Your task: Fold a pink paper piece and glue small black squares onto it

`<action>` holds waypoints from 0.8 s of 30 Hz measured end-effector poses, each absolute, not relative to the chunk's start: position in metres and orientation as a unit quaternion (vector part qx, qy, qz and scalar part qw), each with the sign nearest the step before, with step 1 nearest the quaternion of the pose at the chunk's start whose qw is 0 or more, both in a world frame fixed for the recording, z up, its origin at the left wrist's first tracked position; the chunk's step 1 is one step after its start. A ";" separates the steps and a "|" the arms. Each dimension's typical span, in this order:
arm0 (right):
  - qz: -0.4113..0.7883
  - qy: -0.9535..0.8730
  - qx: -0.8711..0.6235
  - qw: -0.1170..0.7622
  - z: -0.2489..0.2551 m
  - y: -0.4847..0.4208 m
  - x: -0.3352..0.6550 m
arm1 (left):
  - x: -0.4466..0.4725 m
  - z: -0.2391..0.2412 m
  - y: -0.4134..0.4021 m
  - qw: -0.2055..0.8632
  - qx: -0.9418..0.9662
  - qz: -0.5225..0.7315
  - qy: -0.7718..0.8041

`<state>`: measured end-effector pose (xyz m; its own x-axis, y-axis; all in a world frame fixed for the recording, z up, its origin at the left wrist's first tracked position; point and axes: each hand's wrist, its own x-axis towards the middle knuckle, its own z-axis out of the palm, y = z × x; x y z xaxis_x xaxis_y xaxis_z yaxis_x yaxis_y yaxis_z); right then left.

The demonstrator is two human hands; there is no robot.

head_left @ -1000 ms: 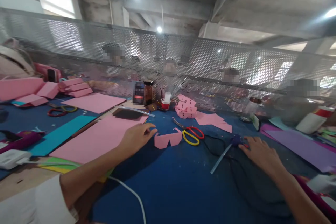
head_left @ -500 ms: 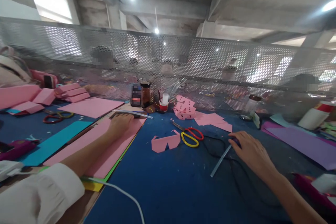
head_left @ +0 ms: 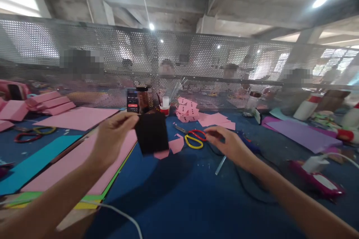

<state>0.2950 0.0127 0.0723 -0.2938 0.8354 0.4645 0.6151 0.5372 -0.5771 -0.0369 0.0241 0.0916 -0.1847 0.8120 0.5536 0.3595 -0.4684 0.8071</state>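
My left hand pinches the upper left corner of a black square piece of card, held up above the desk. Behind the card, a pink paper cutout is partly hidden. My right hand is raised, its fingers loosely bent and apart, with nothing seen in them. Its fingertips are close to the scissors with one red and one yellow handle loop; whether they touch, I cannot tell. Beyond that hand lies a dark blue tool, mostly covered. A clear stick rests on the desk below the hand.
Stacked pink sheets lie at left beside a teal sheet. Folded pink pieces with black dots, a red and white cup, a brown jar and a phone line the mesh partition. Purple sheets are at right.
My left hand has picked up the black card and brought it toward the middle. My right hand has left the dark tool and moved toward the scissors. The view has turned right.
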 end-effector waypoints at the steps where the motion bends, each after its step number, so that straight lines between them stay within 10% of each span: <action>1: 0.209 -0.791 -0.437 0.373 0.074 0.007 0.282 | -0.022 0.088 0.016 0.255 0.616 0.578 0.470; 9: 0.304 -0.747 -0.425 0.411 0.051 -0.020 0.238 | 0.028 0.058 -0.013 0.488 0.597 0.474 0.424; 24: 0.332 -0.745 -0.426 0.392 0.039 -0.019 0.242 | 0.026 0.046 -0.012 0.535 0.583 0.458 0.405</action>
<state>0.2421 -0.0190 0.0394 -0.3297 0.8949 0.3007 0.3751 0.4165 -0.8282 0.0258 -0.0124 0.0463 0.2524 0.9623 0.1013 -0.0172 -0.1003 0.9948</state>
